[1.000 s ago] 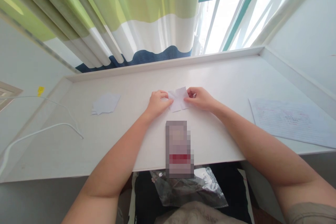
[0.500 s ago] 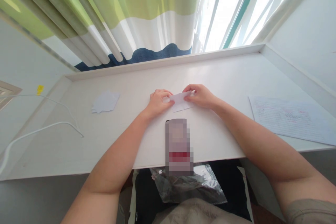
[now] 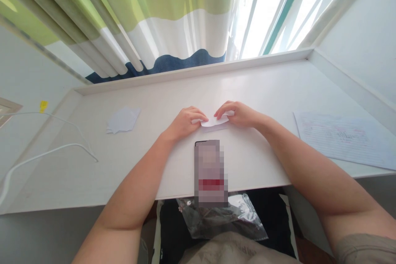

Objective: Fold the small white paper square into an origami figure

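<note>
White cable (image 3: pixel 55 152) ran between 8 and 9 o'clock from the folded paper (image 3: pixel 215 121); loose paper pile (image 3: pixel 123 120) sat at 9 on the worktop (image 3: pixel 256 148). Left hand (image 3: pixel 187 121), also at 9: fingers clamped on the folded paper's near end. Folded paper lay mid-worktop, between the hands. Pixelated block (image 3: pixel 210 173) at 6. Right hand (image 3: pixel 243 113) at 3, fingers clamped on its other end. Written sheet (image 3: pixel 343 138) just past 3, well apart.
</note>
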